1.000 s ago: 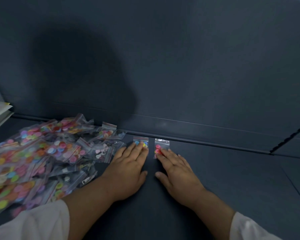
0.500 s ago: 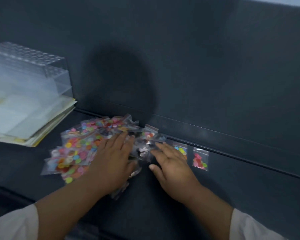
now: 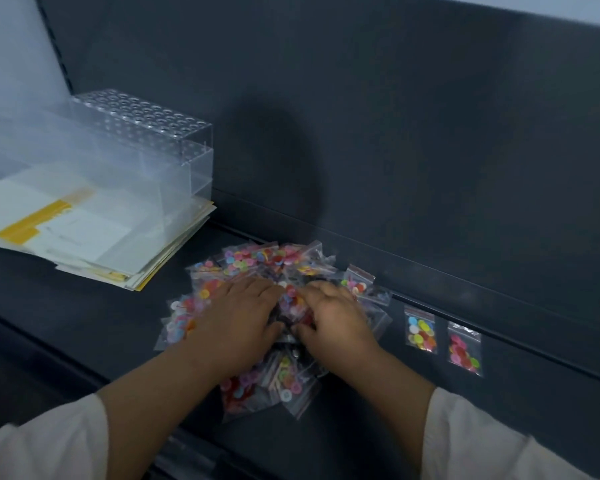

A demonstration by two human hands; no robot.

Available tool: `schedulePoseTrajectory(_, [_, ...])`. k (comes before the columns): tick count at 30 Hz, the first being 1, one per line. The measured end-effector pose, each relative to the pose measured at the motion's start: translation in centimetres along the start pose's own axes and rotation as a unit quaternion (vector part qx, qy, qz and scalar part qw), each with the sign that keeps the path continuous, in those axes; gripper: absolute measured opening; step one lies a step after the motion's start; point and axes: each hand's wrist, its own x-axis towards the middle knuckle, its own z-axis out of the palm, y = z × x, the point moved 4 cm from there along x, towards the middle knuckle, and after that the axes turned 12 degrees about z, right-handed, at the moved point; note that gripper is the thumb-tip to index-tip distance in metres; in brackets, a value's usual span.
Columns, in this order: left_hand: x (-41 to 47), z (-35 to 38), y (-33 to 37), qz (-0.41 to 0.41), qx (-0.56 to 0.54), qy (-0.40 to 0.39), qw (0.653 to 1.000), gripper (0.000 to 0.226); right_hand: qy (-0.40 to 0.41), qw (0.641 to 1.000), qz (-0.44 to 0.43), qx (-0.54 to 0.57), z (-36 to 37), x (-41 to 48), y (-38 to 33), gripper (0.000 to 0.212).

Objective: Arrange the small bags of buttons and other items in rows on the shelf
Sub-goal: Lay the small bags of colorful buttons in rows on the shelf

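Your dark shelf held a big pile of button bags. Your left hand lay flat on it, gripping nothing. Your right hand dug in with bent fingers; I could not tell if it held a bag. To the right, a mixed-button bag and a pink-button bag started a row. I think you were picking the next bag, which would go beside them.

Bag pile middle covered, papers cropped left

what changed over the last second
The left hand let go of the multicoloured bag, the right hand the pink bag; both moved left onto the pile. The two bags stayed side by side on the shelf.
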Motion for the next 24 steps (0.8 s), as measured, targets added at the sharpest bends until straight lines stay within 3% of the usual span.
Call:
schedulePoseTrajectory(3, [0.6, 0.5, -0.1, 0.017, -0.029, -0.017, 0.999, 0.065, 0.006, 1.0, 0.018, 0.009, 0.7, 0.4, 0.0, 0.051])
schedulePoseTrajectory(10, [1.3, 0.7, -0.3, 0.025, -0.039, -0.01, 0.999, 0.051, 0.046, 0.997, 0.04, 0.056, 0.3, 0.6, 0.6, 0.01])
schedulePoseTrajectory(13, [1.9, 0.4, 0.0, 0.029, -0.043, 0.017, 0.999, 0.034, -0.011, 0.979, 0.097, 0.181, 0.3, 0.3, 1.1, 0.02])
schedulePoseTrajectory(16, [3.2, -1.0, 2.2, 0.037, -0.081, 0.057, 0.994, 0.009, -0.024, 0.923, 0.151, 0.353, -1.3, -1.0, 2.8, 0.027])
schedulePoseTrajectory(19, [4.0, -1.5, 4.7, -0.026, -0.236, 0.04, 0.971, 0.019, -0.044, 0.837, 0.205, 0.505, -3.4, -2.8, 4.6, 0.021])
schedulePoseTrajectory(24, [3.4, -0.7, 5.0, -0.174, -0.489, 0.011, 0.855, 0.009, -0.163, 0.631, 0.312, 0.691, -3.3, -4.1, 4.7, 0.014])
